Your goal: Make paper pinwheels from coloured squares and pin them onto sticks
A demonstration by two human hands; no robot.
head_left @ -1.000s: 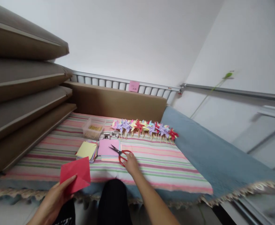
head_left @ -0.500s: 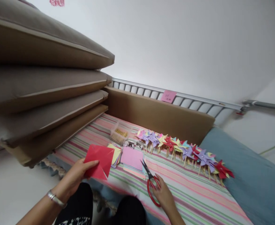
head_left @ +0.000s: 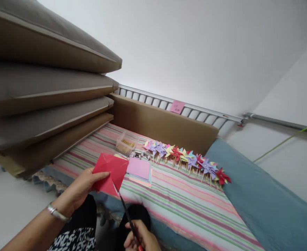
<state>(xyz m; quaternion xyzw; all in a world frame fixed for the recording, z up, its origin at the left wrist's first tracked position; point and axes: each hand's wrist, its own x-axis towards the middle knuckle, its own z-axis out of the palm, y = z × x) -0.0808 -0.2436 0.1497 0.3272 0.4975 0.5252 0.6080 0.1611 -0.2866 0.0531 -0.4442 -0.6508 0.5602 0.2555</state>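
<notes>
A square of red paper (head_left: 108,165) with slits running in from its corners is pinched in my left hand (head_left: 86,184), thumb on top. My right hand (head_left: 141,237) grips a pair of scissors (head_left: 127,213) by the red handles, seen nearly edge-on. The dark blade tips reach the lower right corner of the paper, at one of its slits. Beyond the paper lies a stack of coloured sheets (head_left: 139,168), pink on top, and some yellow sheets partly hidden behind the red square.
A row of paper pinwheels (head_left: 181,156) on sticks lies across the striped cloth (head_left: 174,198). A clear plastic box (head_left: 125,143) holds small yellowish pieces. Thick cushions (head_left: 64,83) are stacked at left. A pink note (head_left: 177,106) hangs on the rail.
My right hand has brought the scissors left and down from beside the pink stack to the red paper's corner, turning them edge-on. My left hand keeps hold of the paper. The view has shifted.
</notes>
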